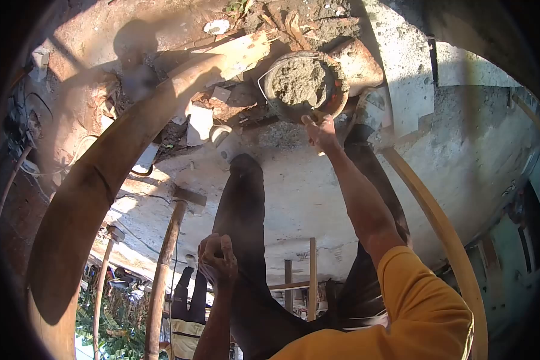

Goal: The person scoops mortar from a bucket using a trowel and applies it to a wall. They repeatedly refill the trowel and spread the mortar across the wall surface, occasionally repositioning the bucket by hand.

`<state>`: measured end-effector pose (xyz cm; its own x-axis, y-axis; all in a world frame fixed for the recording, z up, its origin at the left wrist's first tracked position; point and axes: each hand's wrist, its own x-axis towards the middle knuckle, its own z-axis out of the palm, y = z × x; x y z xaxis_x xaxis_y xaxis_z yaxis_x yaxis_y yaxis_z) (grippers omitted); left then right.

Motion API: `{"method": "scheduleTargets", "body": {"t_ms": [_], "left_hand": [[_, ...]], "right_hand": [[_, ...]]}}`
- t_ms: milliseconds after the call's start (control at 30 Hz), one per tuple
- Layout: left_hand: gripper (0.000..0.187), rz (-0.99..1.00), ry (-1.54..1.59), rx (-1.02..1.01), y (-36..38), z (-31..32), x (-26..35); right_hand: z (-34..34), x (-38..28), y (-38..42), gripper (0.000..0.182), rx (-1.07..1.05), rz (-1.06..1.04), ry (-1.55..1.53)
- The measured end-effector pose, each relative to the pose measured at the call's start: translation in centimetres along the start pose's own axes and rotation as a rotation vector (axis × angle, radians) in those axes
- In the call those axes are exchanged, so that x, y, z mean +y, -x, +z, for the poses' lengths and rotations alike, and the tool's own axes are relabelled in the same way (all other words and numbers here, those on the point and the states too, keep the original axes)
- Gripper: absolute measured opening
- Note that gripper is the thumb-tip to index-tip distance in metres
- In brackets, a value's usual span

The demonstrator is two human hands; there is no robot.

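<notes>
a hand at the rim of a bucket of wet-looking grey mix.
the right hand (321, 133), below a yellow sleeve (409, 279), grips the near rim of the bucket (342, 90), which stands on rough ground just beyond the person's feet, the grey mix (297, 81) inside it. a rough block (357, 67) sits just beside it; a long timber (129, 129) slants in from the left, its splintered end near the bucket. the left hand (218, 257) is curled closed near the left leg (241, 204), nothing visible in it.

Sun: bright patches beyond the hands (321, 133) | Shadow (135, 45): head-shaped, left of them | Lens: strong fisheye bending, blackened edges all round
</notes>
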<state>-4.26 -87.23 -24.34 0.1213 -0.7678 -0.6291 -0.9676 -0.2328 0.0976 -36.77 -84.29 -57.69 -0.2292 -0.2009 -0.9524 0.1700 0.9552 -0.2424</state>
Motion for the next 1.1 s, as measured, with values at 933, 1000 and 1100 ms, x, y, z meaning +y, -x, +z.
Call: {"method": "scheduleTargets", "body": {"t_ms": [933,1000,1100], "left_hand": [[0.047,-0.045,-0.117,-0.018,5.3,4.3,5.8],[0.046,-0.033,-0.131,0.008,5.1,4.4,6.1],[0.045,-0.044,-0.166,-0.003,5.6,5.2,7.4]], "right_hand": [[-44.4,-16.2,33.0,0.059,0.541,-0.292,0.024],[-45.3,-11.2,26.4,0.045,0.392,-0.412,0.032],[-42.5,-9.9,20.4,0.03,0.565,-0.645,0.321]]}}
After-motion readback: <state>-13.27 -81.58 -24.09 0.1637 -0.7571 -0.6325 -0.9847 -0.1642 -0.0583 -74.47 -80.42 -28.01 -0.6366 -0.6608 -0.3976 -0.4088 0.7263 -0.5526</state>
